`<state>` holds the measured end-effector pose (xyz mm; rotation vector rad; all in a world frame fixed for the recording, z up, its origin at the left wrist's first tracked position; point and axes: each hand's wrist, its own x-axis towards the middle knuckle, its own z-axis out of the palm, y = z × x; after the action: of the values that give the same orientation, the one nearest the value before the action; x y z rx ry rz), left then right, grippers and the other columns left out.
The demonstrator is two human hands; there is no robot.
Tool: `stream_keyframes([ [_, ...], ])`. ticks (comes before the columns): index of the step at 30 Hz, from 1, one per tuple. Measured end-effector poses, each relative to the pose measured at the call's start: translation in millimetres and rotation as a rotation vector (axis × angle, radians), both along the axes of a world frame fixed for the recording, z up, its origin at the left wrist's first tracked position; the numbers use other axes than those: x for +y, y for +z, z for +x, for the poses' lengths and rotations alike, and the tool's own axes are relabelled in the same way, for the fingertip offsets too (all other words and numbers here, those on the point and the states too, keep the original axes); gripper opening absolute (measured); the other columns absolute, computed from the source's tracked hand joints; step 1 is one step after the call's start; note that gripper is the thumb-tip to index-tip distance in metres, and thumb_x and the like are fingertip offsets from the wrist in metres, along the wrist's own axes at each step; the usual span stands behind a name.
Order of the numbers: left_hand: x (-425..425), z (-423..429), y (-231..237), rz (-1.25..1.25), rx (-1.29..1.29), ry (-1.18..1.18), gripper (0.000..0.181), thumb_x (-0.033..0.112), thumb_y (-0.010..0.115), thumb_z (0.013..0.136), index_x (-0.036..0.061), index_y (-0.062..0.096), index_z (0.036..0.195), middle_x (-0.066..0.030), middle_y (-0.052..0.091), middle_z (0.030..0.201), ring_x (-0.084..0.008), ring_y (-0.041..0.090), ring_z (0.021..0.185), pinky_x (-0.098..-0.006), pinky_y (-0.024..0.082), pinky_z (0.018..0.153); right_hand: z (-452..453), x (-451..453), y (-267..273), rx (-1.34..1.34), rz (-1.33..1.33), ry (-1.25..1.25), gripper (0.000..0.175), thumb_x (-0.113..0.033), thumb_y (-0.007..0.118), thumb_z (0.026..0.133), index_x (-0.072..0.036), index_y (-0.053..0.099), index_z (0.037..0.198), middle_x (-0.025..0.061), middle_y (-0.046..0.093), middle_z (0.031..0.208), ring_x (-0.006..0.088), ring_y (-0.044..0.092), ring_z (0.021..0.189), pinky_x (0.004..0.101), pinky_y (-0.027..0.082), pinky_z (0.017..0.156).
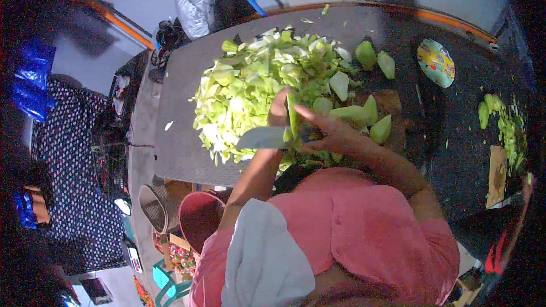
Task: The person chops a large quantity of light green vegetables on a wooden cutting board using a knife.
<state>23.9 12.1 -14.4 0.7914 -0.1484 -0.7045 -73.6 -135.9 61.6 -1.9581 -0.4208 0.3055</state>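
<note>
My left hand (278, 108) grips a long green fruit piece (292, 113) above a heap of chopped pale green fruit (251, 81). Across my left wrist lies a knife blade (262, 138), its tip towards the left; the handle is hidden. My right hand (330, 130) comes in from the other side, its fingertips close to the held piece and to the blade's base. Whether it holds the knife cannot be made out. Larger cut fruit pieces (379, 129) lie just beyond my right hand, partly over a brown board (390, 106).
The dark table (179, 136) also bears a colourful patterned dish (436, 63), two fruit pieces (375, 57) and, far right, more scraps (509, 136). A red bucket (200, 217) and a woven basket (153, 209) stand by its left front edge. A silvery bag (198, 6) sits behind.
</note>
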Motion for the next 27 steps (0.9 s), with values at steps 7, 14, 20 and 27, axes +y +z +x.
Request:
stream_keyframes([
  [7, 0, -16, 27, -0.133, 0.17, -0.117, 0.026, 0.031, 0.043, 0.081, 0.0066, 0.052, 0.082, -0.0038, 0.054, 0.071, -0.0129, 0.051, 0.063, -0.0256, 0.042, 0.058, 2, -1, -12, 0.139, 0.086, -0.003, 0.074, -0.016, 0.066, 0.068, -0.02, 0.025, 0.128, 0.0112, 0.051, 0.108, 0.022, 0.05, 0.097, 0.0348, 0.04, 0.082],
  [14, -1, -19, 14, 0.015, 0.364, 0.129, 0.025, 0.033, 0.044, 0.081, 0.014, 0.043, 0.065, 0.0029, 0.043, 0.056, -0.0093, 0.041, 0.051, -0.0232, 0.034, 0.047, 12, -13, -28, -0.227, -0.013, -0.007, 0.062, -0.014, 0.065, 0.065, -0.02, 0.039, 0.121, 0.0133, 0.053, 0.104, 0.0265, 0.051, 0.095, 0.0341, 0.04, 0.082],
  [20, -2, -19, 21, -0.005, 0.016, -0.157, 0.029, 0.029, 0.047, 0.08, 0.0027, 0.053, 0.089, -0.0088, 0.056, 0.081, -0.0178, 0.054, 0.071, -0.0293, 0.045, 0.064, 9, -4, -2, -0.092, 0.031, -0.112, 0.058, -0.013, 0.064, 0.066, -0.015, 0.041, 0.119, 0.0141, 0.052, 0.103, 0.0267, 0.049, 0.098, 0.0339, 0.038, 0.083],
  [27, -1, -28, 2, 0.289, -0.063, 0.157, 0.025, 0.029, 0.042, 0.083, 0.0064, 0.052, 0.081, -0.0022, 0.052, 0.072, -0.0106, 0.049, 0.063, -0.0228, 0.041, 0.052, 32, -17, -44, 0.21, 0.425, -0.256, 0.043, -0.02, 0.059, 0.074, -0.014, 0.045, 0.114, 0.0029, 0.051, 0.076, 0.0099, 0.044, 0.056, 0.024, 0.036, 0.048],
])
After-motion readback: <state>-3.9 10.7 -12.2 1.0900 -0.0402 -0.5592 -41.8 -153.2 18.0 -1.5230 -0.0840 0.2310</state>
